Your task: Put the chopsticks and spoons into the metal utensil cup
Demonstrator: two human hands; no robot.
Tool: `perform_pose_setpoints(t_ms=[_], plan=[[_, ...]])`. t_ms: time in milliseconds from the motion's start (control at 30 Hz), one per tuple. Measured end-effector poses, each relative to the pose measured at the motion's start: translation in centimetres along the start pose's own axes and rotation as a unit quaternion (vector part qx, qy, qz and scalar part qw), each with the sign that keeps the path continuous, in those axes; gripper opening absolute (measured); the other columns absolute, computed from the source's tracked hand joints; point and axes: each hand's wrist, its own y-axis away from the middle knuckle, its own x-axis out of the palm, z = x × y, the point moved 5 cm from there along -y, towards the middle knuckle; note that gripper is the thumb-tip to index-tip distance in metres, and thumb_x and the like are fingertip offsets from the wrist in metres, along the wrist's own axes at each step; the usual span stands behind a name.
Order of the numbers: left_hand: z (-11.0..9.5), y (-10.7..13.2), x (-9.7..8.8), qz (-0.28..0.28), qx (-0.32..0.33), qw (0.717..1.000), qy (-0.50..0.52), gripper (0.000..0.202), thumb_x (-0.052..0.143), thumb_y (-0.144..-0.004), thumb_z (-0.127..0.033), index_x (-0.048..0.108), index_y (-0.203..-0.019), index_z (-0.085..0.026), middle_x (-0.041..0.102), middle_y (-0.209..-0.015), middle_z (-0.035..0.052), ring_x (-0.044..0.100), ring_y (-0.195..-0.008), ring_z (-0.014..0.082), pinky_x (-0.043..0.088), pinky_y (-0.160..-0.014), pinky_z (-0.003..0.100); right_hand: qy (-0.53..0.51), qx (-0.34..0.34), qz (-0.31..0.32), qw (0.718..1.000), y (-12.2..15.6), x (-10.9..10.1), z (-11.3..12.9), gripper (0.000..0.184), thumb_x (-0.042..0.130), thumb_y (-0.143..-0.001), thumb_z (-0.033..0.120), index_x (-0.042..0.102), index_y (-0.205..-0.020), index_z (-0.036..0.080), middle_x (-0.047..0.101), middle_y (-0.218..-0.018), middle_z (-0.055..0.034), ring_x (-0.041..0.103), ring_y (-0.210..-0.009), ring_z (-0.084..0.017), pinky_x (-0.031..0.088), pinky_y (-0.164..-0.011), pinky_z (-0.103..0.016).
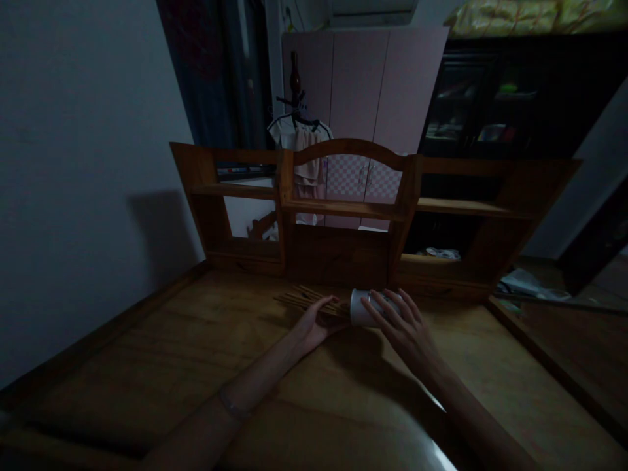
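Observation:
My right hand (400, 320) is wrapped over a white cup (360, 309) with dark marks, tipped on its side with its mouth to the left. Several thin wooden sticks (307, 299) stretch leftward from near that mouth, low over the wooden board. Around the sticks curves my left hand (316, 326), its fingers closed about them close to the cup's rim. How far the sticks reach into the cup is hidden by the left fingers.
The wooden board (220, 347) ends at a wooden shelf headboard (338, 255) with open compartments. A plain wall (88, 196) borders the left side. Behind the headboard stand a pink wardrobe (358, 91), a clothes stand (295, 85) with hung garments, and a dark cabinet (490, 98).

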Motion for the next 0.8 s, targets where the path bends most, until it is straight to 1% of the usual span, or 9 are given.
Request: perform_pose_setpoints(t_ms=[167,300,400,533,667,800], plan=[[0.0,-0.5,-0.7,0.015,0.003,1.000,0.009,0.012,0.059,-0.083,-0.022,0.062,-0.092,-0.014,0.071,-0.091,0.0112,0.068,-0.090,0.0257,0.051,-0.090,0.047,0.012,0.021,-0.009,1.000,0.2,-0.4,-0.9,0.077,0.045,-0.086,-0.001,0.019,-0.149,0.036,0.027,-0.153,0.0024,0.030,-0.137,-0.029,0.023,-0.114,-0.057],[-0.1,-0.7,-1.1,0.009,0.003,1.000,0.018,0.014,0.059,-0.083,-0.022,0.063,-0.093,-0.012,0.072,-0.092,0.0128,0.069,-0.090,0.0259,0.050,-0.091,0.045,0.014,0.041,-0.021,0.999,0.3,-0.6,-1.4,0.077,0.046,-0.086,0.000,0.020,-0.149,0.035,0.027,-0.153,0.0015,0.030,-0.137,-0.029,0.023,-0.114,-0.057],[-0.3,-0.5,-1.1,0.005,0.005,1.000,0.021,0.015,0.059,-0.083,-0.024,0.063,-0.093,-0.012,0.072,-0.094,0.0138,0.069,-0.091,0.0273,0.050,-0.090,0.047,0.015,0.049,-0.029,0.998,0.3,-0.7,-1.4,0.076,0.047,-0.086,0.001,0.019,-0.149,0.034,0.029,-0.152,0.0010,0.030,-0.136,-0.029,0.022,-0.115,-0.056],[-0.3,-0.1,-0.4,0.018,-0.012,0.999,0.034,0.015,0.058,-0.084,-0.026,0.061,-0.091,-0.013,0.071,-0.099,0.0146,0.067,-0.095,0.0294,0.049,-0.090,0.052,0.012,0.058,-0.033,0.998,0.2,-0.6,-1.2,0.075,0.048,-0.087,0.004,0.019,-0.149,0.035,0.031,-0.152,0.0009,0.031,-0.136,-0.029,0.023,-0.114,-0.056],[-0.4,-0.1,-0.1,0.026,-0.013,0.999,0.046,0.013,0.058,-0.085,-0.026,0.060,-0.087,-0.013,0.071,-0.094,0.0128,0.067,-0.094,0.0285,0.049,-0.091,0.053,0.005,0.060,-0.039,0.997,0.2,-0.5,-1.0,0.075,0.048,-0.087,0.004,0.020,-0.149,0.036,0.032,-0.151,0.0013,0.032,-0.136,-0.029,0.024,-0.114,-0.057],[-0.3,-0.5,-0.4,0.013,-0.018,0.998,0.055,0.010,0.059,-0.084,-0.023,0.061,-0.084,-0.013,0.071,-0.087,0.0094,0.068,-0.089,0.0259,0.050,-0.091,0.049,0.005,0.058,-0.035,0.998,0.1,-0.3,-0.8,0.072,0.049,-0.088,0.007,0.021,-0.149,0.034,0.032,-0.151,0.0002,0.032,-0.136,-0.029,0.024,-0.114,-0.055]])
